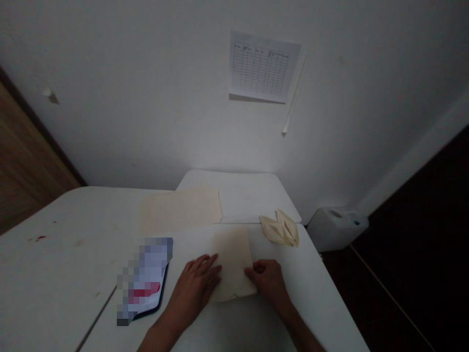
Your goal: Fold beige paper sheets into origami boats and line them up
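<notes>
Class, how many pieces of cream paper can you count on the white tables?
3: a flat sheet at the far end, a sheet between the left hand and right hand, and a folded shape to the far right.

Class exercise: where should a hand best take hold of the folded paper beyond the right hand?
Probably pinch a raised ridge of the folded paper from above, coming from the near side: its creased points stand up off the table, giving an easy edge.

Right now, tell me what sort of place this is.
Probably a plain indoor workroom, though I can't be sure: white tables, a printed chart on the wall, and folded paper laid out.
</notes>
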`<state>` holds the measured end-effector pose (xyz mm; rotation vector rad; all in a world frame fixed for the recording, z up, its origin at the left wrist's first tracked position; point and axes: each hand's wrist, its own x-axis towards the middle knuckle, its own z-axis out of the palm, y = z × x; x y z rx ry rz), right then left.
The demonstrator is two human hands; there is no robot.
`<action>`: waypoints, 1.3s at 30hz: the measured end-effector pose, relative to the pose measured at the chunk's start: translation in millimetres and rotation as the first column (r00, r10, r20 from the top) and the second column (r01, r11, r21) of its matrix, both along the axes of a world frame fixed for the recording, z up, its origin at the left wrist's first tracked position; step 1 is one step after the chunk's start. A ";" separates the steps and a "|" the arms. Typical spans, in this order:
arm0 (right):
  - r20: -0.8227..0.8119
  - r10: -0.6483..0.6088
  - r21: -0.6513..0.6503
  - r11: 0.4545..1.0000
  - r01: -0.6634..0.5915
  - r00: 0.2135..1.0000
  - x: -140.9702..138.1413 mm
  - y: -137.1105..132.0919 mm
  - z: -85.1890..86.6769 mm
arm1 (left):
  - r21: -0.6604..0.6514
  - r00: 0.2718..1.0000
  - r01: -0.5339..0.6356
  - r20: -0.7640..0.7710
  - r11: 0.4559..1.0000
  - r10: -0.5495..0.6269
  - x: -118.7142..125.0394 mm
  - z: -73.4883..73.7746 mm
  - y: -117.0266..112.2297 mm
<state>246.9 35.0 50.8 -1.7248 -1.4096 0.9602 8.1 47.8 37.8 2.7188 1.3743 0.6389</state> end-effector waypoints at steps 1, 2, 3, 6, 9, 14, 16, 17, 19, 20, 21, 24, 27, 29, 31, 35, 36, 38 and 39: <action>0.031 -0.001 0.001 1.000 0.001 1.000 1.7 -0.6 0.6 | -0.005 1.000 -0.002 0.001 1.000 0.002 -0.9 1.2 -0.3; 0.075 -0.005 0.011 1.000 0.004 0.997 3.7 -1.1 1.3 | -0.008 1.000 -0.002 0.006 1.000 0.002 -1.5 2.2 -0.6; 0.127 -0.009 0.033 0.999 0.005 0.992 6.1 -1.4 2.2 | -0.010 1.000 -0.003 0.013 1.000 0.003 -1.8 2.7 -1.0; 0.269 0.002 0.173 0.984 -0.050 0.963 14.4 1.0 4.8 | -0.014 1.000 -0.008 0.023 1.000 0.008 -1.8 2.5 -1.6; 0.342 0.209 0.320 0.891 -0.323 0.916 22.8 9.6 5.2 | -0.025 1.000 -0.014 0.010 1.000 0.015 -1.2 2.0 -1.5; 0.407 0.467 0.335 0.723 -0.605 0.785 34.2 24.3 1.9 | -0.019 1.000 -0.018 0.022 1.000 0.019 -0.4 2.8 -2.1; 0.428 0.484 0.326 0.705 -0.630 0.763 37.0 25.7 3.2 | -0.009 0.999 -0.019 0.035 1.000 0.019 -0.6 2.1 -2.4; 0.440 0.487 0.320 0.700 -0.638 0.755 38.1 25.5 5.0 | -0.005 0.999 -0.020 0.037 1.000 0.020 -0.9 1.5 -2.5; 0.466 0.493 0.305 0.690 -0.656 0.735 39.8 23.5 10.6 | -0.004 0.999 -0.024 0.030 1.000 0.024 -1.5 0.2 -2.6; 0.477 0.498 0.295 0.685 -0.666 0.724 40.7 22.1 13.9 | -0.005 0.999 -0.027 0.024 1.000 0.028 -1.8 -0.2 -2.7; 0.487 0.506 0.283 0.679 -0.677 0.711 41.6 20.6 17.1 | -0.010 0.999 -0.030 0.018 1.000 0.030 -2.0 -0.5 -2.8; 0.508 0.510 0.248 0.685 -0.685 0.694 45.3 15.7 23.6 | -0.020 0.999 -0.030 0.019 0.999 0.030 -2.4 -0.6 -2.9; 0.523 0.506 0.216 0.699 -0.681 0.686 49.7 11.1 23.8 | -0.015 0.999 -0.024 0.046 1.000 0.024 -2.5 -1.0 -2.6; 0.535 0.517 0.185 0.700 -0.690 0.668 52.0 9.0 22.2 | -0.015 0.998 -0.023 0.053 1.000 0.024 -2.6 -1.7 -2.3; 0.552 0.533 0.143 0.697 -0.702 0.641 53.7 7.9 20.7 | -0.019 0.998 -0.030 0.047 0.999 0.031 -2.6 -2.2 -2.1; 0.589 0.551 0.070 0.694 -0.717 0.591 55.4 8.2 21.5 | -0.030 0.999 -0.043 0.030 0.999 0.044 -3.1 -2.1 -2.5; 0.596 0.552 0.055 0.696 -0.716 0.583 55.7 8.4 22.3 | -0.031 0.999 -0.041 0.027 0.999 0.042 -3.3 -2.2 -2.7; 0.604 0.556 0.031 0.700 -0.714 0.571 56.1 8.5 24.3 | -0.027 0.999 -0.039 0.019 0.999 0.039 -3.8 -2.7 -3.3; 0.606 0.557 0.024 0.702 -0.712 0.569 56.2 8.5 25.1 | -0.022 0.999 -0.041 0.015 0.999 0.041 -3.9 -3.1 -3.6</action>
